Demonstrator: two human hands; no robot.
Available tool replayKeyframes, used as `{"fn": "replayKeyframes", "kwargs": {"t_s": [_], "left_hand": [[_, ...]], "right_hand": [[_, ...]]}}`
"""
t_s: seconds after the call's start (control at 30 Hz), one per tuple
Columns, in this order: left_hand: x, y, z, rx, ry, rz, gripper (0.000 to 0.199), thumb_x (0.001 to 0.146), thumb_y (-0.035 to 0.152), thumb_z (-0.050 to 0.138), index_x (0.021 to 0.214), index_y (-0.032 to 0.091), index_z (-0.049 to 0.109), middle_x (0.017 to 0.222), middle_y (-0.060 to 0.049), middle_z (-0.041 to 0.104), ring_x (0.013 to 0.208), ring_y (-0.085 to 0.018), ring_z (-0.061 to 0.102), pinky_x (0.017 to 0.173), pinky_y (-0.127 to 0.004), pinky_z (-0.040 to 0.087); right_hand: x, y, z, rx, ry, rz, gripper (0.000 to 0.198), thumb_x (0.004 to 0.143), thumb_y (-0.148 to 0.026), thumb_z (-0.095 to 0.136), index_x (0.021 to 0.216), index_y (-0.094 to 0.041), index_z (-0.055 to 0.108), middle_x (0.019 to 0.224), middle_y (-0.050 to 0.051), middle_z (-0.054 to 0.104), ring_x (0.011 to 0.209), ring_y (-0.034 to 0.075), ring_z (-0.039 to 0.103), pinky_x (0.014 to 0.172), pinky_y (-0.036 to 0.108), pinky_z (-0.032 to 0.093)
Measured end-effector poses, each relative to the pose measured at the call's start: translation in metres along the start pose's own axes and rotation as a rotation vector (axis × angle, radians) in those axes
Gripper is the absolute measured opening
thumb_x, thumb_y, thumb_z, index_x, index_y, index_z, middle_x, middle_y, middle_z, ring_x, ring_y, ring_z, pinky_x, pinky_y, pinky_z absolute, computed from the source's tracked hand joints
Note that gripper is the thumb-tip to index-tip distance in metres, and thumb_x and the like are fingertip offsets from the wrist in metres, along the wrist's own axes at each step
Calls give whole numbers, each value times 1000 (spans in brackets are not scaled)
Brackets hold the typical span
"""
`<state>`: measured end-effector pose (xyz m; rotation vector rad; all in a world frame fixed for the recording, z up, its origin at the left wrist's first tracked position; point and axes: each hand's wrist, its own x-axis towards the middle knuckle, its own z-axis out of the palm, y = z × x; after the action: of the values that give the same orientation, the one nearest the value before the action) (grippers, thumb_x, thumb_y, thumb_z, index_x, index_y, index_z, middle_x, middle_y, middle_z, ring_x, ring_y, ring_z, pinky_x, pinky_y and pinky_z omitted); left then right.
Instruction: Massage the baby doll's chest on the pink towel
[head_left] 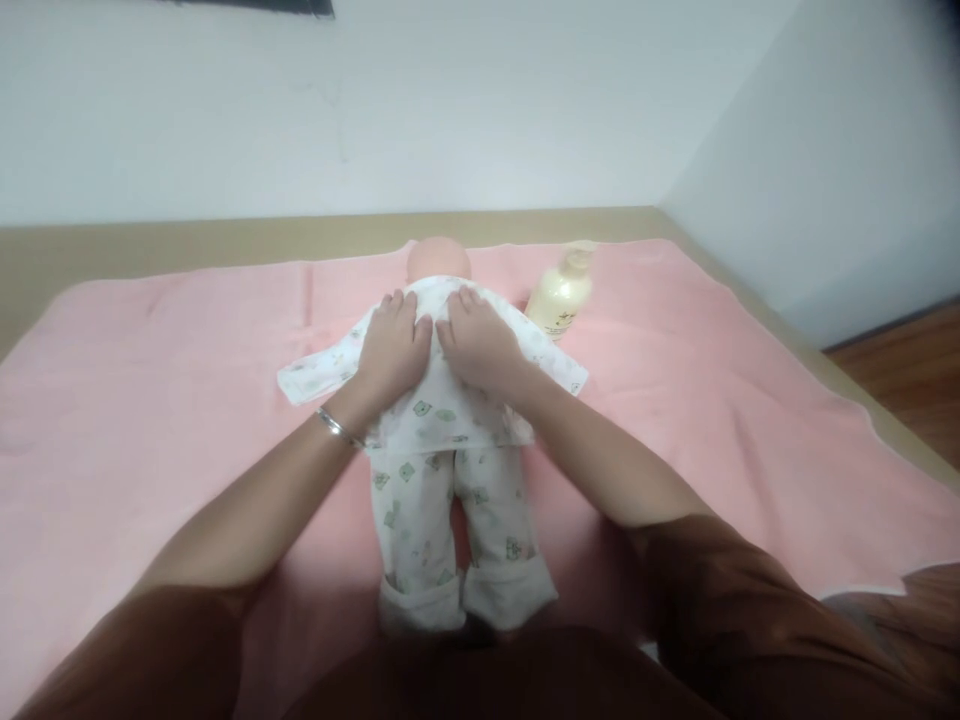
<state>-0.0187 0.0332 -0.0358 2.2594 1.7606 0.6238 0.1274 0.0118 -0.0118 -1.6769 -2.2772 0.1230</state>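
A baby doll lies on a pink blanket, its bald head toward the wall. It wears a white printed top and matching trousers with turned-up cuffs. The top's sleeves spread out to both sides. My left hand rests flat on the upper left of the top, fingers stretched toward the head, a silver bracelet at the wrist. On the upper right of the top lies my right hand, also flat with fingers extended. Both thumbs point inward, close together. The doll's face does not show.
Just right of the doll's shoulder stands a pale yellow pump bottle. The pink blanket covers most of a tan surface. White walls rise behind and to the right. Wooden flooring shows beyond the right edge.
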Motion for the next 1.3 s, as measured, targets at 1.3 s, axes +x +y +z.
{"fn": "replayKeyframes", "kwargs": {"t_s": [1.3], "left_hand": [[-30, 29, 3, 33, 63, 121, 61, 97, 28, 30, 147, -6, 38, 158, -28, 37, 153, -35, 29, 128, -56, 24]], "right_hand": [[16, 18, 1, 69, -12, 34, 60, 103, -31, 31, 149, 6, 38, 157, 24, 41, 149, 33, 37, 125, 45, 27]]}}
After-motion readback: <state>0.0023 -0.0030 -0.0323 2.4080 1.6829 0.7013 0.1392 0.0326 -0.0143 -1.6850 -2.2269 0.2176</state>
